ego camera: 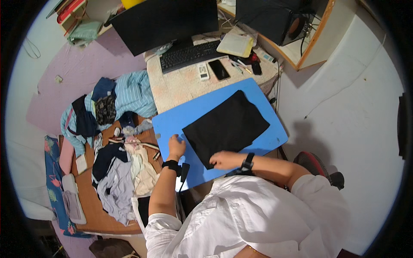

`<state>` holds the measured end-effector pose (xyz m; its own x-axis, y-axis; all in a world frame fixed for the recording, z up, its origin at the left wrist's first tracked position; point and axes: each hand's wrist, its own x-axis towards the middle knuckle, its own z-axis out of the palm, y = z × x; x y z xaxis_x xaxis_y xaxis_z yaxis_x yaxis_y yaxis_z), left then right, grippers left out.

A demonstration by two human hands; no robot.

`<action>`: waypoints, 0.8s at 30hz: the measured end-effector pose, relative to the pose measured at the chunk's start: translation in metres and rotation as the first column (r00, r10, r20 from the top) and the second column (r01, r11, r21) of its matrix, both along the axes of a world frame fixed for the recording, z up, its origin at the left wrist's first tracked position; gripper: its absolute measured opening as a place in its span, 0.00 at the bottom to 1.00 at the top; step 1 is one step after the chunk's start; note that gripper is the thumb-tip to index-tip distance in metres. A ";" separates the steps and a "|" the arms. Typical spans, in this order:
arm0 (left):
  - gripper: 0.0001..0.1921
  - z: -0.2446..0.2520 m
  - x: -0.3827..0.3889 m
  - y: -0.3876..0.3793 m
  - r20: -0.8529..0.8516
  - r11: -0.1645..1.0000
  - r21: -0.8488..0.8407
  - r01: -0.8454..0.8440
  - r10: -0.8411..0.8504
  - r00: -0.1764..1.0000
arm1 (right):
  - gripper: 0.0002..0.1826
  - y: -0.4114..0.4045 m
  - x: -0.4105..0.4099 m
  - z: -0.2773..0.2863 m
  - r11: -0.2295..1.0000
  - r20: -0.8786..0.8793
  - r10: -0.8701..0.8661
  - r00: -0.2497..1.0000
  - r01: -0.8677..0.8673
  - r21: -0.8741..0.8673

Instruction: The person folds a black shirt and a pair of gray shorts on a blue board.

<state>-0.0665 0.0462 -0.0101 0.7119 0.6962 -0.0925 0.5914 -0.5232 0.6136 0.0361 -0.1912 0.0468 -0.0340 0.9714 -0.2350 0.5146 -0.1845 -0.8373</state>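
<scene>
A folded black cloth garment [227, 124] lies flat and slightly slanted on a blue board [167, 121] before me. My left hand [176, 146] is at the board's left part, beside the cloth and apart from it, with loosely bent fingers and nothing in them. At the cloth's near corner is my right hand [224, 160], its fingers curled down; whether they pinch the fabric is hidden. Both wrists wear black straps.
Beyond the board, a desk holds a smartphone [219, 69], a white remote [203, 71], a keyboard [190, 54] and a monitor [167, 24]. Crumpled clothes [116, 190] cover part of a brown surface on the left. A wooden-edged shelf [298, 61] stands at the upper right.
</scene>
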 end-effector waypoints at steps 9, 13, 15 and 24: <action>0.29 0.033 -0.016 -0.115 0.045 0.806 0.317 0.500 -0.539 0.841 | 0.24 -0.016 0.112 0.008 0.723 0.484 -0.687 0.543 0.439 0.533; 0.31 0.008 -0.034 -0.122 -0.176 0.681 0.409 0.607 -0.594 0.785 | 0.32 -0.039 0.122 -0.037 0.879 0.718 -0.366 0.593 0.474 0.056; 0.32 0.008 -0.041 -0.116 -0.175 0.694 0.392 0.604 -0.588 0.789 | 0.34 -0.042 0.122 -0.043 0.883 0.709 -0.360 0.606 0.466 0.051; 0.20 -0.011 -0.038 -0.087 0.201 0.943 -0.326 -0.067 0.139 0.970 | 0.35 -0.042 0.121 -0.030 0.880 0.595 -0.345 0.726 0.470 -0.064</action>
<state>-0.1043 -0.0403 -0.0209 0.6652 0.7273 -0.1691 0.4644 -0.2257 0.8564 0.1572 -0.2331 0.0169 0.5499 0.7902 -0.2705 0.7069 -0.6128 -0.3533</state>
